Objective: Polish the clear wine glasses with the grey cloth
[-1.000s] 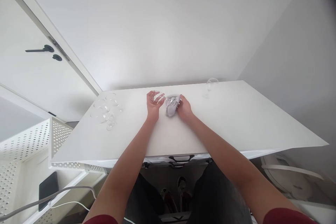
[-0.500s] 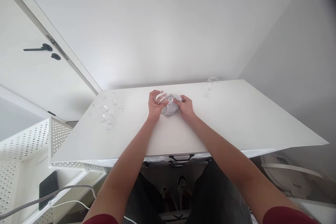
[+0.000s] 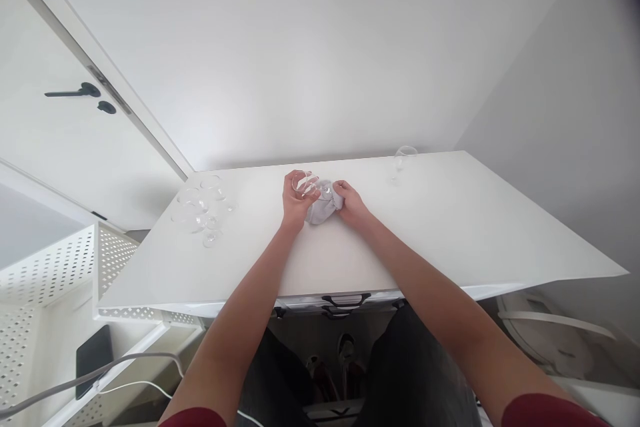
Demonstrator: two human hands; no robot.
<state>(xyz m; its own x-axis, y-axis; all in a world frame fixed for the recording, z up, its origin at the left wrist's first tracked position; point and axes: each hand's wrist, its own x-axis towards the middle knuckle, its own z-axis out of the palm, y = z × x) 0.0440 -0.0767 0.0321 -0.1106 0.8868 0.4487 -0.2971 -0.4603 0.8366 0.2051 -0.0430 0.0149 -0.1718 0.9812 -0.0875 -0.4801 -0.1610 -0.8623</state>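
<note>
My left hand [image 3: 294, 201] is closed around a clear wine glass [image 3: 301, 182] over the middle of the white table [image 3: 450, 227]. Against the glass my right hand [image 3: 351, 202] presses a crumpled pale grey cloth [image 3: 320, 209], fingers wrapped on it. The cloth covers part of the glass, so its stem is hidden.
Several clear glasses [image 3: 203, 210] stand grouped at the table's far left. One wine glass [image 3: 403, 161] stands alone at the far right near the wall. A white perforated shelf [image 3: 55, 273] with a dark phone [image 3: 94, 360] and cables is at the left. Drawer handles [image 3: 345, 301] show under the table's front edge.
My hands have come together: the left hand, open a second ago, has closed on the glass, and the right hand has brought the cloth against it.
</note>
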